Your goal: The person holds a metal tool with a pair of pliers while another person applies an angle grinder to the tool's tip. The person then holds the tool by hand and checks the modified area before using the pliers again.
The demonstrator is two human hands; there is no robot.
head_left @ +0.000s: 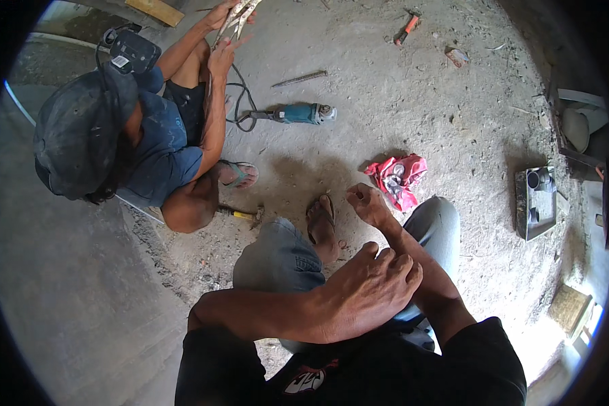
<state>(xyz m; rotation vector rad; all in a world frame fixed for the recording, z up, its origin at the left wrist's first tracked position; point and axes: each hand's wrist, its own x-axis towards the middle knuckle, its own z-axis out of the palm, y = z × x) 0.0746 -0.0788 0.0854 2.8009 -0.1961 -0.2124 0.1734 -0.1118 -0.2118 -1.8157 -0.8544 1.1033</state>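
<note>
My left hand hangs palm down over my lap, near my right forearm, its fingers curled; anything inside it is hidden. My right hand is farther forward, fingers bent and drawn together beside a crumpled pink-red bag with small metal-looking pieces on it. I cannot make out anything between those fingers. My jeans-clad knees are below, with a sandalled foot between them. A yellow-handled hammer lies left of that foot.
A seated co-worker at left grips long metal shears. On the concrete floor lie a corded grinder, a metal rod and an orange-handled tool. A tray with dark fittings stands at right.
</note>
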